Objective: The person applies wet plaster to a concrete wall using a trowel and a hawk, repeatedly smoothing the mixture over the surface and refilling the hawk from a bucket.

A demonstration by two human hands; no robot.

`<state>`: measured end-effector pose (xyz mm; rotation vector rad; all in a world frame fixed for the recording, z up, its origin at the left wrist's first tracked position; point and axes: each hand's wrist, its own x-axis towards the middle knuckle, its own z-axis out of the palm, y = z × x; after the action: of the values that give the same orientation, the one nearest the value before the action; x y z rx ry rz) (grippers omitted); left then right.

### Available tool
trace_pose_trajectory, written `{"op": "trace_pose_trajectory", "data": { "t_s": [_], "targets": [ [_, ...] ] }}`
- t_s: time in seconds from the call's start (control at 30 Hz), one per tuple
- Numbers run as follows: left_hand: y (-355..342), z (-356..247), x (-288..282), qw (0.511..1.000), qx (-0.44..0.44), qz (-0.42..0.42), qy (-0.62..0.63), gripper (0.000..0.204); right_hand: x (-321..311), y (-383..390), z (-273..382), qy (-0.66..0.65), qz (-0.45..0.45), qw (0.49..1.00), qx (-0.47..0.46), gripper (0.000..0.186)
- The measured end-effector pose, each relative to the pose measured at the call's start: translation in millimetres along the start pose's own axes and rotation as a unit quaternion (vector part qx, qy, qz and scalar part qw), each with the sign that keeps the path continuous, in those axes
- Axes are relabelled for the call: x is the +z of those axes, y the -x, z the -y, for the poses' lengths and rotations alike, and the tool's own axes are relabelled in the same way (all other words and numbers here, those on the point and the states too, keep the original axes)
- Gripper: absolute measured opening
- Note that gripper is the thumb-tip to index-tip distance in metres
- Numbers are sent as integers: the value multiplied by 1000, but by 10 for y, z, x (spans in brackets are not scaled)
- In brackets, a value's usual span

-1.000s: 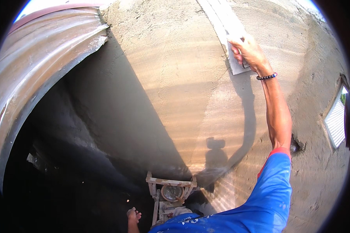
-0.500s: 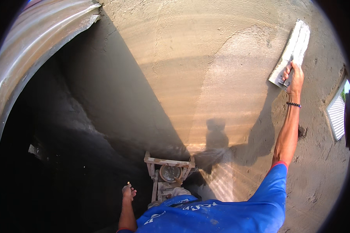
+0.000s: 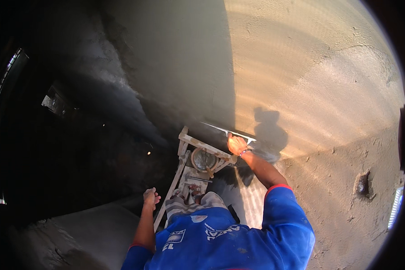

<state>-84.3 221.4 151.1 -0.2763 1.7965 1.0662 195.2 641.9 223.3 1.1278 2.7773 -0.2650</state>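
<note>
My right hand point(image 3: 237, 144) is wrapped round the handle of a plastering trowel point(image 3: 215, 127), whose long blade shows edge-on against the lower part of the plastered wall point(image 3: 274, 67). Sunlight falls on the right of that wall, and shade covers its left. At the lower left my left hand point(image 3: 151, 198) hangs in the air with fingers curled in, and I see nothing in it. Just below the trowel a round bucket point(image 3: 193, 163) with grey, wet-looking contents stands within a wooden frame point(image 3: 207, 146).
My feet point(image 3: 194, 189) are on the wooden stand, near a thin metal bar point(image 3: 199, 179). A rougher wall point(image 3: 328, 198) meets the plastered one on the right and has a hole point(image 3: 362, 184) in it. Deep shadow fills the left side.
My right hand has brought the trowel from high on the right down to the wall's lower middle. The view has swung left and down, so the corrugated sheet is gone from sight.
</note>
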Motion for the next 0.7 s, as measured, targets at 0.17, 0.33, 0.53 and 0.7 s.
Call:
{"op": "trace_pose_trajectory", "data": {
  "t_s": [0.17,0.33,0.53,0.7],
  "targets": [
    [25,405,-484,996,-42,-78,14,20,-261,-448,91,22,-46,999,2,28],
    [-76,430,-533,994,-55,-88,40,20,-1906,-266,517,19,-110,994,-10,31],
    [-327,131,-185,997,-25,-52,56,18,-3780,12,705,-21,-163,986,-38,34],
    [-438,-116,141,1000,4,-9,17,21,-5084,349,844,15,-256,965,-50,35]
  ]
}}
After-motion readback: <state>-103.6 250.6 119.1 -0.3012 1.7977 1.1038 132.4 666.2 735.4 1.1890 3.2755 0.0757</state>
